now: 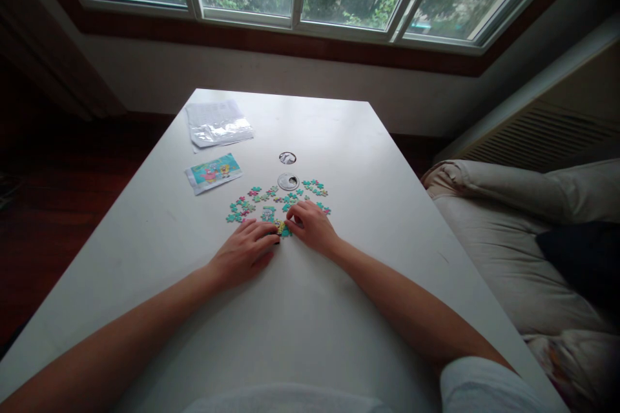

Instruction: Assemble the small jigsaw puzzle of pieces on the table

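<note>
Puzzle pieces [290, 197] spread on white table [271, 322], around fingertips and beyond. Picture card [216, 171] at left shows cartoon figures (lettering too small to read). Left hand [246, 246] palm-down, half-open; right hand [311, 224] loosely curled; cannot tell whether either grips piece.

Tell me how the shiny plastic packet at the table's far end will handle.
The shiny plastic packet is probably floppy, since its surface looks wrinkled. Its gloss suggests it may be slippery. Lying flat on the table, it seems unlikely to roll.
</note>
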`<state>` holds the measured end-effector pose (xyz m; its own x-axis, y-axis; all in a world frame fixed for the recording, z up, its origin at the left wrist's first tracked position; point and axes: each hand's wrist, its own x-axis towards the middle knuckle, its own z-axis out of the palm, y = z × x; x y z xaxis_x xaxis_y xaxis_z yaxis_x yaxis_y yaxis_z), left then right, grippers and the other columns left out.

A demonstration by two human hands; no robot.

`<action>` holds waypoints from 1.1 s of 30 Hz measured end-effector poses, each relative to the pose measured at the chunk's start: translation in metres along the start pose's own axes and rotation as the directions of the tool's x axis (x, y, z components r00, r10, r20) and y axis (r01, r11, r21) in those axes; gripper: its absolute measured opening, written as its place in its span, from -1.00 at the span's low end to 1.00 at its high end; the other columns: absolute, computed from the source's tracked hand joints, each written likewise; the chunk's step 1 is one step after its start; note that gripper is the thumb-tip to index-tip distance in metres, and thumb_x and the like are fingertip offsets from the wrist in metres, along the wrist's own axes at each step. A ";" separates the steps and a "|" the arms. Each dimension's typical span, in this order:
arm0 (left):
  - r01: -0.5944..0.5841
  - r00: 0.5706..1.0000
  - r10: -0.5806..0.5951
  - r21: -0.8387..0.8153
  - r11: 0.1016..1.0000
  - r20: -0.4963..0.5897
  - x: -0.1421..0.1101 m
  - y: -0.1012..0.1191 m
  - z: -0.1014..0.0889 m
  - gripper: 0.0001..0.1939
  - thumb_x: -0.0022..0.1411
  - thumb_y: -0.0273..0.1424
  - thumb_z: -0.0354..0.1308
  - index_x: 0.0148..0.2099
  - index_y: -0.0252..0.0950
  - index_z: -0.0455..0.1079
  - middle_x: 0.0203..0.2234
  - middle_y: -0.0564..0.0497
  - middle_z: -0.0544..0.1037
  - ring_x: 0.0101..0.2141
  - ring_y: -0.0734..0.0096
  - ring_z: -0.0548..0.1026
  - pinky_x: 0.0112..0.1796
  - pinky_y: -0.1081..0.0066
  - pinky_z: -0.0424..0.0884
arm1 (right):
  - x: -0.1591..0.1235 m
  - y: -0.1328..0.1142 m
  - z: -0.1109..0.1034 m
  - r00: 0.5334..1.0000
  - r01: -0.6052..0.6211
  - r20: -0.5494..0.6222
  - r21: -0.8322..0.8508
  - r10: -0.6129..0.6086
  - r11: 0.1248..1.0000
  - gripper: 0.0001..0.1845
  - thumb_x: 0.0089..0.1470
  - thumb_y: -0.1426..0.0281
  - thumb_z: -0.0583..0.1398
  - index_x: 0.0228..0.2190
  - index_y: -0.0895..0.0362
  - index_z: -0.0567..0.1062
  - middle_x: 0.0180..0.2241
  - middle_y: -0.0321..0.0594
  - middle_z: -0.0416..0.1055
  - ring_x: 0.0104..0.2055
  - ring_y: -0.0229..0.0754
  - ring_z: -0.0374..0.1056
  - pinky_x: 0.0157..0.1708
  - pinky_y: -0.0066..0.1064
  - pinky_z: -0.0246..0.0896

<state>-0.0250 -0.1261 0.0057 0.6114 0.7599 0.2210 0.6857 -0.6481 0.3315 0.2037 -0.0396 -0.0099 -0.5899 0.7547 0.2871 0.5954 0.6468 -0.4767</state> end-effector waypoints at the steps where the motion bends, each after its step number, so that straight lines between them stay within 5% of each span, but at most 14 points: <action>1: 0.002 1.000 -0.002 -0.001 1.000 -0.001 0.000 0.000 0.000 -0.67 0.37 -0.45 0.04 0.14 -0.16 0.36 0.15 -0.09 0.45 0.16 0.16 0.37 0.25 0.03 0.18 | 0.000 0.000 0.000 1.000 0.002 0.000 -0.001 -0.002 1.000 -0.92 0.22 0.37 0.24 -0.35 0.06 0.45 -0.40 -0.28 0.36 -0.25 -0.14 0.23 -0.17 -0.34 0.10; 15: -0.002 1.000 0.002 0.003 1.000 0.000 -0.001 -0.002 0.002 -0.68 0.38 -0.44 0.05 0.14 -0.16 0.36 0.16 -0.09 0.44 0.16 0.14 0.37 0.24 0.03 0.18 | 0.002 0.010 -0.005 0.993 -0.053 -0.104 0.016 0.054 0.998 -0.90 0.24 0.38 0.20 -0.36 0.07 0.45 -0.43 -0.29 0.39 -0.30 -0.17 0.26 -0.22 -0.37 0.13; 22: -0.005 1.000 0.004 0.002 1.000 0.011 -0.001 -0.002 0.001 -0.68 0.39 -0.43 0.02 0.15 -0.16 0.35 0.16 -0.10 0.44 0.16 0.15 0.38 0.26 0.02 0.15 | 0.008 0.046 -0.028 0.902 -0.223 -0.369 0.047 0.225 0.974 -0.86 0.22 0.32 0.18 -0.38 0.08 0.47 -0.45 -0.27 0.41 -0.36 -0.17 0.29 -0.26 -0.36 0.17; 27: -0.009 1.000 0.009 -0.001 1.000 0.026 -0.002 -0.003 0.001 -0.68 0.40 -0.44 0.01 0.15 -0.17 0.34 0.17 -0.09 0.43 0.17 0.17 0.37 0.26 0.04 0.15 | 0.010 0.072 -0.042 0.847 -0.331 -0.426 0.044 0.317 0.943 -0.84 0.18 0.30 0.16 -0.40 0.08 0.47 -0.46 -0.27 0.44 -0.38 -0.17 0.30 -0.29 -0.35 0.17; 33: -0.013 1.000 0.013 -0.005 1.000 0.015 -0.002 -0.003 0.001 -0.67 0.39 -0.44 0.01 0.16 -0.15 0.35 0.16 -0.08 0.44 0.16 0.17 0.38 0.25 0.04 0.16 | 0.010 0.082 -0.041 0.850 -0.378 -0.389 0.018 0.355 0.926 -0.81 0.17 0.29 0.15 -0.42 0.08 0.48 -0.45 -0.25 0.46 -0.38 -0.16 0.30 -0.29 -0.35 0.17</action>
<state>-0.0277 -0.1259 0.0033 0.6260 0.7507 0.2111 0.6758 -0.6574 0.3335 0.2692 0.0257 -0.0120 -0.0780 0.9138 0.3986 0.7642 0.3116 -0.5647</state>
